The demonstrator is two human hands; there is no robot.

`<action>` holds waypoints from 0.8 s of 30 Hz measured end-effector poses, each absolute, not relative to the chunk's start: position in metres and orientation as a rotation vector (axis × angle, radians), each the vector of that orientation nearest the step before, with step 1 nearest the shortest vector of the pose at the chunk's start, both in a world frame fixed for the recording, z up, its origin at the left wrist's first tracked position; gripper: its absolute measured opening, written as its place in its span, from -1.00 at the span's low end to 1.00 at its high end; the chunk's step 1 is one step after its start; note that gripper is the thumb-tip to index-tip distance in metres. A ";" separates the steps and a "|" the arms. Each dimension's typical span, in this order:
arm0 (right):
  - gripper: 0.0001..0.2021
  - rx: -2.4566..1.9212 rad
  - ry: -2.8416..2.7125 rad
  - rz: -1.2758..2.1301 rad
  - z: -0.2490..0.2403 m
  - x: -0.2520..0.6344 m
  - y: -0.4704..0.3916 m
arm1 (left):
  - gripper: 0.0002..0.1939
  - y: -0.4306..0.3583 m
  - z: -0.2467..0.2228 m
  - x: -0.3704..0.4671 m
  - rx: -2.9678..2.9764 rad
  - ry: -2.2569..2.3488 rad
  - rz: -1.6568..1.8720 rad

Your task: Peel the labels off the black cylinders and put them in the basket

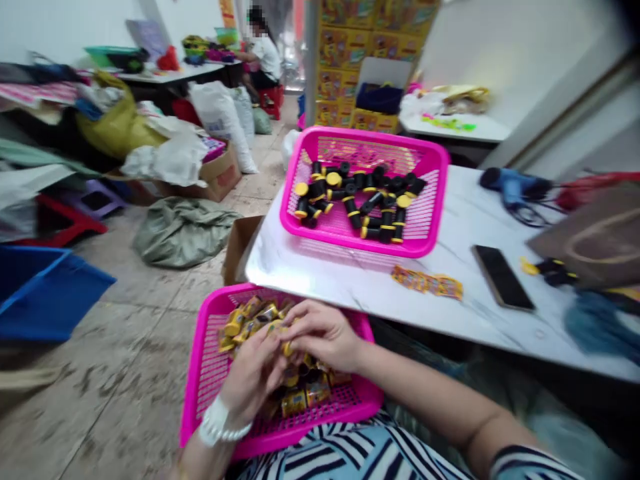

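Both hands busy over the pink lap basket

So the left hand (pixel 257 373) and right hand (pixel 320 333) meet over the lower pink basket (pixel 200 373), fingertips pinched on a small yellow piece (pixel 286 348), grip closed on it from both sides. Wrapped yellow rolls (pixel 294 403) fill that basket. On the white bench (pixel 350 287), the upper pink basket (pixel 363 250) holds black cylinders (pixel 351 208) with yellow ends, near a phone (pixel 503 277).

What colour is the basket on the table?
The basket is bright pink, shown best in the head view.
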State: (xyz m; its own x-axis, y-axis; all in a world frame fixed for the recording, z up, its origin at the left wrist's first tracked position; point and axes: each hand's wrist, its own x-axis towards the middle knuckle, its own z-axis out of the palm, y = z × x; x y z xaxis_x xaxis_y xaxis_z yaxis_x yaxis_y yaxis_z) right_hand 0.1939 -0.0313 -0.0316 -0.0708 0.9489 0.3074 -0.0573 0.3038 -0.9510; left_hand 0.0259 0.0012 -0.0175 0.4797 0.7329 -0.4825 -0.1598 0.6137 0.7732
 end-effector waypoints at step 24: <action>-0.88 -1.593 -1.444 -0.314 -0.020 0.290 -0.072 | -0.61 -0.004 -0.005 0.082 1.225 0.916 0.644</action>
